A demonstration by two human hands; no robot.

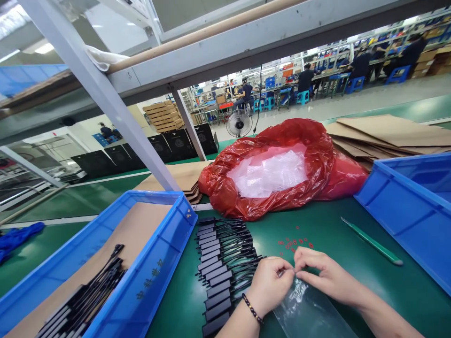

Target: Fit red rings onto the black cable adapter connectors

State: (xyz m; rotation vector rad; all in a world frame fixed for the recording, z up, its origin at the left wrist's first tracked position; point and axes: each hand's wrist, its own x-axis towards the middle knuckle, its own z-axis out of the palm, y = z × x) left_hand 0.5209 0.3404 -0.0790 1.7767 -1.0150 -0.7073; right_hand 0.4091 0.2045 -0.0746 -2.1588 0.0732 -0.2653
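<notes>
My left hand (269,284) and my right hand (326,274) meet at the near edge of the green table (327,225). Both pinch the top edge of a small clear plastic bag (310,312) that lies flat below them. A beaded bracelet sits on my left wrist. Left of my hands lies a row of several black cable parts (221,263) laid side by side. Small red dots (294,242) are scattered on the table just beyond my fingers.
A red bag (317,155) full of clear plastic bags sits behind. A blue bin (155,267) at left holds cardboard and more black parts. Another blue bin (412,211) stands at right, a green strip (371,241) beside it. Flat cardboard (387,131) is stacked behind. People work far off.
</notes>
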